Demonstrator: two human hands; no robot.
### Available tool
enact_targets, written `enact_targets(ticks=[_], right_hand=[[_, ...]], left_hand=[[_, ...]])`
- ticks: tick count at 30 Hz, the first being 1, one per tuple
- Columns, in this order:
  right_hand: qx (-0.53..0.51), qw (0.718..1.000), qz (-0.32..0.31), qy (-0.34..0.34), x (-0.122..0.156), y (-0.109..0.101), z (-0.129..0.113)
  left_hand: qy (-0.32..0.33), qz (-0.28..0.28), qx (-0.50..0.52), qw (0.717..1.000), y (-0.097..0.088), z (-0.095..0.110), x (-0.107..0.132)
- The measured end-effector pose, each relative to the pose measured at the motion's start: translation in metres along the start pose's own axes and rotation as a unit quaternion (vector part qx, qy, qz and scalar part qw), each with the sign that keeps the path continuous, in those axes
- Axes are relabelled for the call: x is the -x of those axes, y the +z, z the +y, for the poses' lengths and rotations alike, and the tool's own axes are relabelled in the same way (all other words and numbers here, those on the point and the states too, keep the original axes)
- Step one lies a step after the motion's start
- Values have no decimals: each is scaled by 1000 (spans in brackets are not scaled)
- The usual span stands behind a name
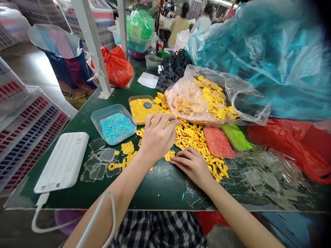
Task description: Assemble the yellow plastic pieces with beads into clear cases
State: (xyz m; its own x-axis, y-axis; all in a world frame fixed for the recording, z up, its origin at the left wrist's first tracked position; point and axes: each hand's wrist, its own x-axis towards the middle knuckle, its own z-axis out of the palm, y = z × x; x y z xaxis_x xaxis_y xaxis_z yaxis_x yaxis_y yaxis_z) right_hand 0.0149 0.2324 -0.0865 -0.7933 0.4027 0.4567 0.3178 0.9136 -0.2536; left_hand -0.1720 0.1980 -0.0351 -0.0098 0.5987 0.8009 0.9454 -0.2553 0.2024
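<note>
White cable (113, 206) loops at the lower left; route it clear of my reach. On the green table (160, 187), my right hand (195, 167) sets its fingertips against the edge of a yellow piece (169, 155); whether they pinch it, I cannot tell. Keep that piece flat and steady. My left hand (158, 137) curls above the table near the yellow-bead tray (139, 122); I cannot tell whether its fingers grip anything.
</note>
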Motion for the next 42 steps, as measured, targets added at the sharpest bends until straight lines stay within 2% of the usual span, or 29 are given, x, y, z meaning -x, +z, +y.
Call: enact_targets(ticks=[9, 14, 20, 23, 26, 28, 30, 33, 35, 36, 38, 40, 42], right_hand=[[24, 1000, -13, -11, 1, 0, 1], [38, 999, -1, -27, 0, -2, 0], [31, 999, 8, -27, -2, -4, 1], [40, 999, 34, -14, -3, -12, 1], [82, 994, 62, 23, 1, -32, 7], [139, 985, 80, 63, 10, -53, 22], [222, 963, 109, 105, 23, -77, 49], [324, 911, 136, 218, 46, -114, 104], [321, 888, 104, 311, 57, -131, 138], [306, 886, 72, 341, 60, -136, 151], [285, 888, 34, 360, 65, -140, 169], [278, 892, 27, 355, 69, -138, 174], [282, 892, 37, 352, 75, -136, 168]], left_hand=[[-2, -7, -6, 1000, 2, 0, 1], [38, 15, -19, 999, 0, 2, 0], [49, 0, -26, 998, -1, 4, -1], [70, 14, -42, 997, -4, 5, -1], [137, 56, -44, 988, -8, 6, -1], [199, 108, -24, 974, -10, 7, 1], [235, 168, 4, 957, -10, 7, 2], [232, 218, 27, 948, -7, 3, 4], [225, 220, 29, 949, -5, 0, 5], [221, 219, 29, 950, -4, -1, 5], [217, 212, 26, 953, -4, -2, 5], [213, 207, 20, 955, -5, -1, 5], [212, 206, 19, 955, -8, 0, 3]])
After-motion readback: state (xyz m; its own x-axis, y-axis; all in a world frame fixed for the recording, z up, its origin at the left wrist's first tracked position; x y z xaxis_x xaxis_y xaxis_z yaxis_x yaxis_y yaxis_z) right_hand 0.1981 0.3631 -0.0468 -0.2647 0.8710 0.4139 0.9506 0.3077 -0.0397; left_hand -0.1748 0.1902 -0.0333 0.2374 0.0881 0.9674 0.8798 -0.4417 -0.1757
